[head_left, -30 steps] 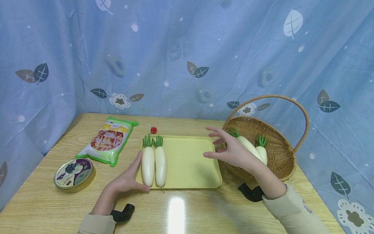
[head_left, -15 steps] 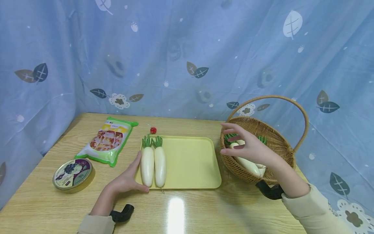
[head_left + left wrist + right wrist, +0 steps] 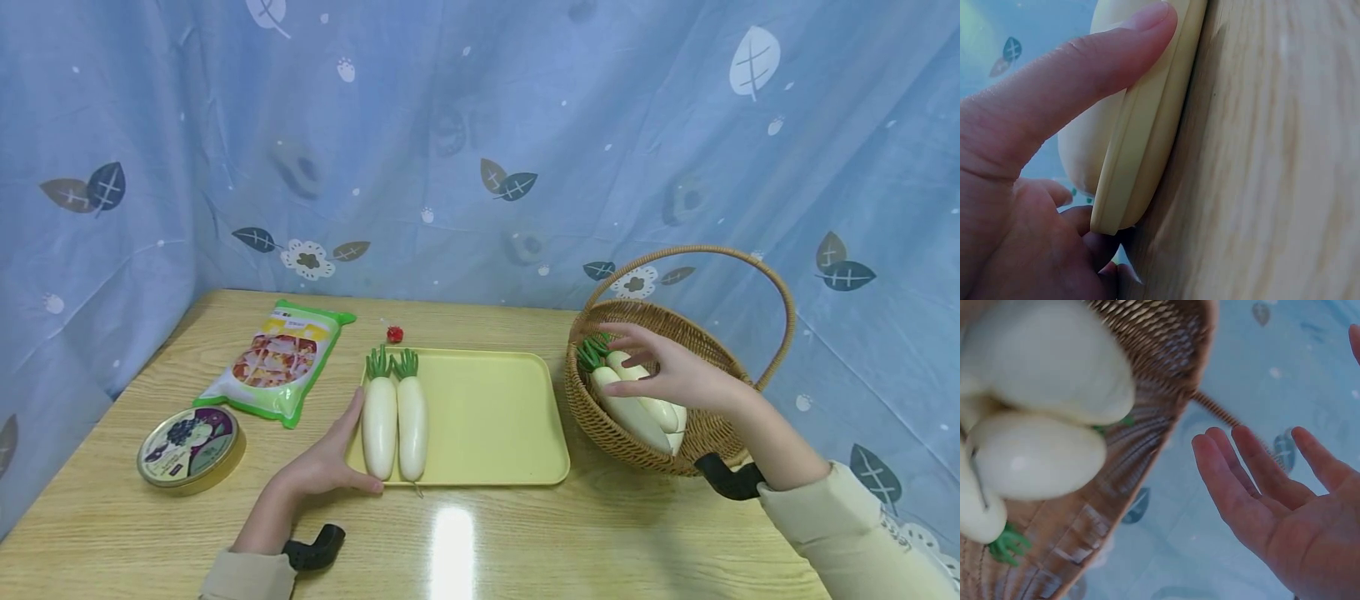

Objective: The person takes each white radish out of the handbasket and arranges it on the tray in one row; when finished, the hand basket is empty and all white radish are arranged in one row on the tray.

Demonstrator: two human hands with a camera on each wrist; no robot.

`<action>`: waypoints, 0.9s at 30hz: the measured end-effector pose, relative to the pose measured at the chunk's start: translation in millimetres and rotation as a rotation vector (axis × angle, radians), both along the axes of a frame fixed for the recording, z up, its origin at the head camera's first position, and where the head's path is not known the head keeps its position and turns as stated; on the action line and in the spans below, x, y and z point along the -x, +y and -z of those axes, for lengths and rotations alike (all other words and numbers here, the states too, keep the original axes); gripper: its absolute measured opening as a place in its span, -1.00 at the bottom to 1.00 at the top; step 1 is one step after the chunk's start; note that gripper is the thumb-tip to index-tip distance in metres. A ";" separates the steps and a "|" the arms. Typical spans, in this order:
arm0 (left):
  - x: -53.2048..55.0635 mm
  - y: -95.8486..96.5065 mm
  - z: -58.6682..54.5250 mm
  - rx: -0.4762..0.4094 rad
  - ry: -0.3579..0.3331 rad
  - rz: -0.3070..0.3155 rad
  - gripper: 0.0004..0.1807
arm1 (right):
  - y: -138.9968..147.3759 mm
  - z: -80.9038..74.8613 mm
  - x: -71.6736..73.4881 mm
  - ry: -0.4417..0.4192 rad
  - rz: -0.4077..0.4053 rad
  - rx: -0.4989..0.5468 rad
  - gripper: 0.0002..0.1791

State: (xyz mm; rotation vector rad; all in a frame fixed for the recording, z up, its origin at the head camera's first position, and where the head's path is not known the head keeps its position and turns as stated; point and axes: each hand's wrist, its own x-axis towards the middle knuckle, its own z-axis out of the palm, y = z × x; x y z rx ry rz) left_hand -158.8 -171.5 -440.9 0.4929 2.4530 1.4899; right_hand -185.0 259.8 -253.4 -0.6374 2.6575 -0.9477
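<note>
First, well left of the yellow tray, a round tin lay flat on the bench, label up. Between it and the tray's far left corner, a green-edged food bag, printed face up. Both probably kept to that side so as not to crowd the hands.

At the tray's near left corner, left hand grasping: thumb laid over the near rim, fingers along the left side, partly tucked behind the corner. Likely a steadying hold, against the tray sliding.

Just inside the tray's left edge, two white radishes lay side by side, leaves toward the far rim, tips toward the near one; a thin root overhung the near rim. Shared direction and tight spacing looked deliberate, perhaps to save room. Just past the far rim, behind them, a red object, too small to identify.

Just beside the tray's right edge stood a wicker basket, handle arched overhead. It held at least three more radishes, heaped against one another; its curved walls presumably kept them together. Right hand hung over the basket, released, fingers apart, grasping nothing; its span looked suited to a radish's girth.
</note>
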 end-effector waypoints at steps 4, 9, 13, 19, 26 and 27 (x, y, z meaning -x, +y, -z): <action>-0.1 0.5 -1.4 -0.003 -0.004 0.001 0.49 | 10.2 0.0 7.3 -0.020 0.009 -0.017 -0.17; -0.5 0.5 -1.9 0.003 -0.005 0.001 0.49 | 17.5 2.5 18.7 -0.051 0.015 -0.047 -0.18; -1.3 0.4 -1.7 0.011 -0.004 -0.004 0.50 | 21.7 5.8 27.4 -0.091 0.005 -0.066 -0.16; -2.0 -0.1 -1.6 0.014 -0.004 -0.006 0.50 | 28.2 9.3 37.8 -0.140 0.004 -0.101 -0.10; -1.9 -0.3 -2.2 0.011 -0.002 -0.007 0.49 | 37.1 12.5 48.2 -0.187 0.007 -0.113 -0.08; -1.9 -0.4 -2.3 0.011 -0.003 -0.007 0.49 | 38.4 13.5 49.6 -0.207 0.015 -0.114 -0.07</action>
